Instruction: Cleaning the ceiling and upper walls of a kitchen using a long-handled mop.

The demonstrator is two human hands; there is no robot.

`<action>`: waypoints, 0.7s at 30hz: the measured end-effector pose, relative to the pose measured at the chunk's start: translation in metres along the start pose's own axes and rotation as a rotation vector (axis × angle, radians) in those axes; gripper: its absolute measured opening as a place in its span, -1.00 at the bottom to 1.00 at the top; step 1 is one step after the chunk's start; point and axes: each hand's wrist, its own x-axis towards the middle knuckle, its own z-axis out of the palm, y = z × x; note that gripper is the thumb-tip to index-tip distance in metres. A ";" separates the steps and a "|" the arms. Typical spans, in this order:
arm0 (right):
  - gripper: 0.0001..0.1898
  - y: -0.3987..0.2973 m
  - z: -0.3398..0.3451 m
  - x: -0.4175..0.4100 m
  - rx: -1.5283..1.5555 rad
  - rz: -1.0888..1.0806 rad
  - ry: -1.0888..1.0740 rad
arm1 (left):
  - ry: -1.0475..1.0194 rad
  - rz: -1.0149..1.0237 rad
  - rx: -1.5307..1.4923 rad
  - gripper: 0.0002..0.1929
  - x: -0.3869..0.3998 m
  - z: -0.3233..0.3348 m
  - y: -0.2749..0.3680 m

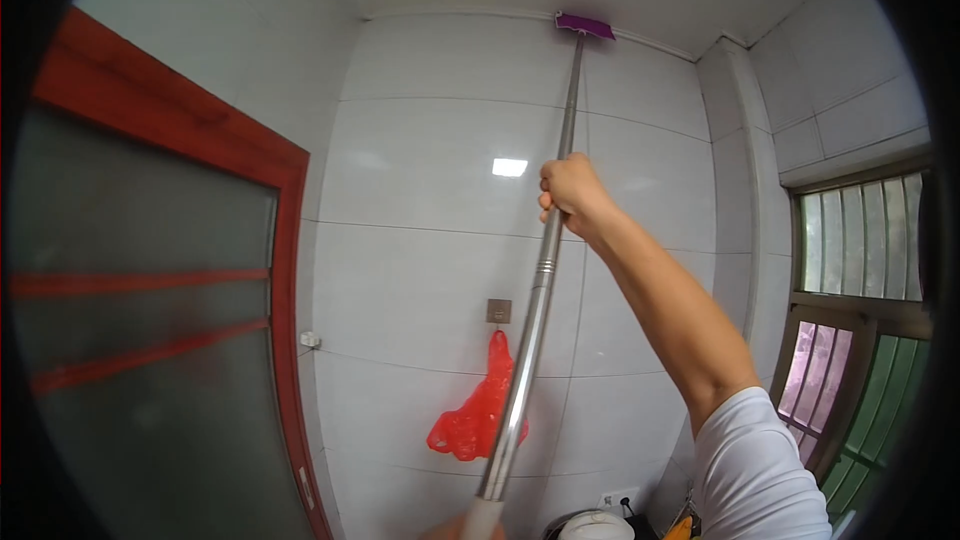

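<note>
My right hand (574, 191) is closed around the upper metal pole (525, 360) of a long-handled flat cleaning tool. The pole runs from the bottom edge up to a purple head (585, 25), which sits where the tiled wall meets the ceiling. A joint rings the pole below my hand, and its lower end has a white grip (482, 520). Behind that grip, at the bottom edge, shows a bit of skin that seems to be my left hand (442, 530); most of it is cut off. A red plastic bag (476, 412) hangs on the wall behind the pole.
A red-framed frosted glass door (289, 277) stands at the left. Above the bag is a wall switch plate (499, 311). A barred window (862, 240) is at the right. Low down are a white appliance lid (596, 527) and a socket with a black plug (624, 501).
</note>
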 end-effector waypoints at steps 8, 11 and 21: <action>-0.67 -0.004 0.112 0.001 0.028 0.071 -0.130 | 0.194 0.136 -0.170 -0.89 -0.051 -0.044 0.032; -0.67 -0.009 0.145 -0.007 0.035 0.115 -0.179 | 0.192 0.176 -0.186 -0.88 -0.063 -0.049 0.043; -0.68 -0.004 0.192 -0.009 -0.025 0.107 -0.231 | 0.161 0.277 -0.216 -0.93 -0.070 -0.077 0.027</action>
